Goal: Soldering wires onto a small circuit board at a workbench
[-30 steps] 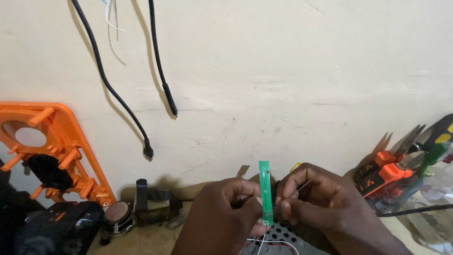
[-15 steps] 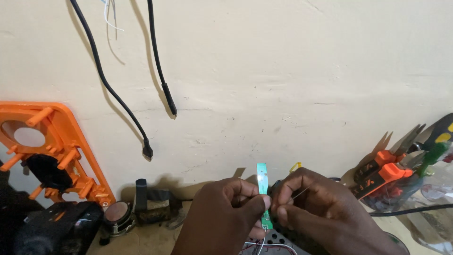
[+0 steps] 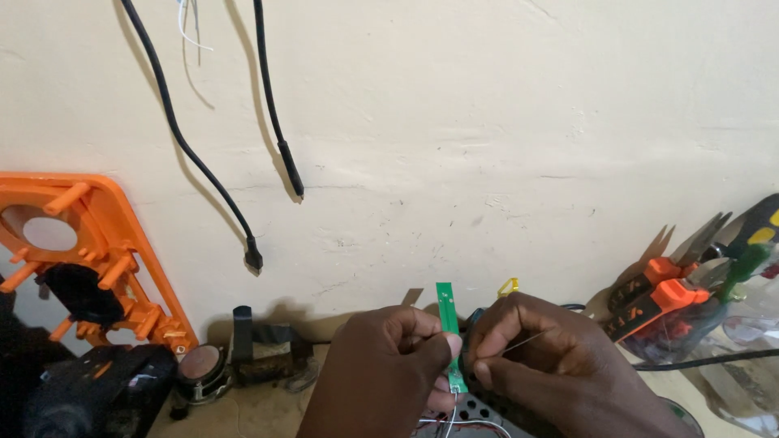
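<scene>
A narrow green circuit board strip point(image 3: 447, 318) stands upright between my two hands at the bottom middle of the head view. My left hand point(image 3: 381, 377) pinches its lower part with thumb and fingers. My right hand point(image 3: 552, 365) presses against the strip from the right and also pinches a thin silver wire point(image 3: 523, 344) that slants up to the right. Thin white and red wires point(image 3: 454, 422) hang below the strip. A small yellow clip point(image 3: 509, 285) shows just behind my right hand.
An orange plastic frame point(image 3: 97, 251) leans on the cream wall at left, above a black device point(image 3: 89, 393) and a small round speaker point(image 3: 200, 367). Two black cables point(image 3: 272, 122) hang down the wall. A container of pliers with orange handles point(image 3: 661, 296) stands at right.
The green strip has sunk a little lower between my hands, and both hands have shifted slightly down. The rest of the bench is unchanged.
</scene>
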